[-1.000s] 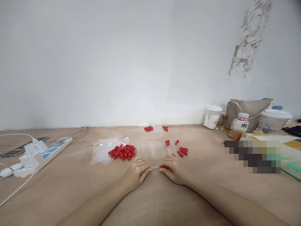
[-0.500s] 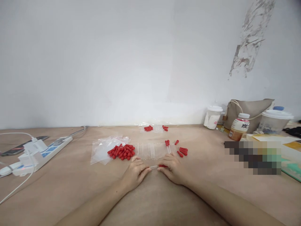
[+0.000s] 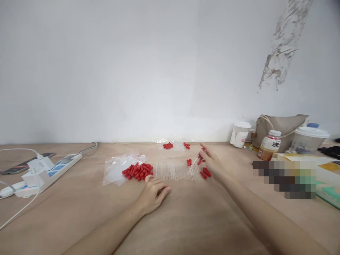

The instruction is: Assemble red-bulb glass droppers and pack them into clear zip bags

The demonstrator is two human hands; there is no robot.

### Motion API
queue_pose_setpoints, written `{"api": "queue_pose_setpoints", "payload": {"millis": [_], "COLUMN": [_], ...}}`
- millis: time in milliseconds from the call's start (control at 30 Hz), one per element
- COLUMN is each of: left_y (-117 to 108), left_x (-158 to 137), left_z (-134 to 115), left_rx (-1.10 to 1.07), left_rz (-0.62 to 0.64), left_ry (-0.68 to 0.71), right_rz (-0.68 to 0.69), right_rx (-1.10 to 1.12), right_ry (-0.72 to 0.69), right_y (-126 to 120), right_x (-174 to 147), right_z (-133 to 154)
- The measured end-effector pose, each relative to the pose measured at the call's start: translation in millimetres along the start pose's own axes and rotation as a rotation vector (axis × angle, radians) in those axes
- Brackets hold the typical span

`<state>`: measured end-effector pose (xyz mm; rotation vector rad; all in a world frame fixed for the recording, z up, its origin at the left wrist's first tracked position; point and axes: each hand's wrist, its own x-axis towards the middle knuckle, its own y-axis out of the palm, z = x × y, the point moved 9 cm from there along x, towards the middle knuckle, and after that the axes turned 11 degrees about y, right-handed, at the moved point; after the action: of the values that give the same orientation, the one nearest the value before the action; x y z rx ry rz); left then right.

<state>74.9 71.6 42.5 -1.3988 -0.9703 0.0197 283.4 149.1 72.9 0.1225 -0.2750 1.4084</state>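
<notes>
My right hand (image 3: 213,163) is raised over the right end of the tube row, fingers closed on a dropper (image 3: 194,164). Its red rubber bulb lies among my fingertips and the clear tube slants down to the left. My left hand (image 3: 152,195) rests on the table, loosely curled, with the thumb apart from the fingers and nothing held. Just beyond it lie a heap of red rubber bulbs (image 3: 137,172) and a row of thin clear tubes (image 3: 170,170). Near my right hand are several red bulbs (image 3: 205,173), and two red bulbs (image 3: 188,162) sit on the row's far side.
Clear zip bags (image 3: 114,172) lie left of the heap. By the wall is a packet with red bulbs (image 3: 168,145). A power strip (image 3: 57,173) with chargers stands left; a paper cup (image 3: 240,135), a bottle (image 3: 269,145) and a grey bag (image 3: 284,125) stand right.
My right hand has moved away from my left, up and to the right, carrying the dropper. My left hand has let go of the tube and stays in place.
</notes>
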Motion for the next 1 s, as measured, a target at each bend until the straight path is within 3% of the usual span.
{"api": "queue_pose_setpoints", "payload": {"millis": [133,233,533,667,833,1000], "left_y": [4,5,7,7,8,9], "left_x": [0,0,0,1,1,1], "left_z": [3,3,3,1,1,2], "left_rx": [0.012,0.018,0.042,0.035,0.039,0.058], "left_rz": [0.022,0.024,0.05,0.054,0.055,0.049], "left_ry": [-0.015,-0.02,-0.011,-0.003,-0.001,0.007], "right_rz": [-0.05,-0.053,-0.041,-0.067,-0.172,-0.219], "right_rx": [-0.486,-0.689,-0.872,-0.898,-0.96,-1.005], "right_ry": [0.044,0.087,0.137,0.167,0.301,0.404], "right_y": [-8,2,17,2,-30,-35], "right_x": [37,47,50,60,73,72], "right_z": [-20,-43,-67,-66,-77,-93]}}
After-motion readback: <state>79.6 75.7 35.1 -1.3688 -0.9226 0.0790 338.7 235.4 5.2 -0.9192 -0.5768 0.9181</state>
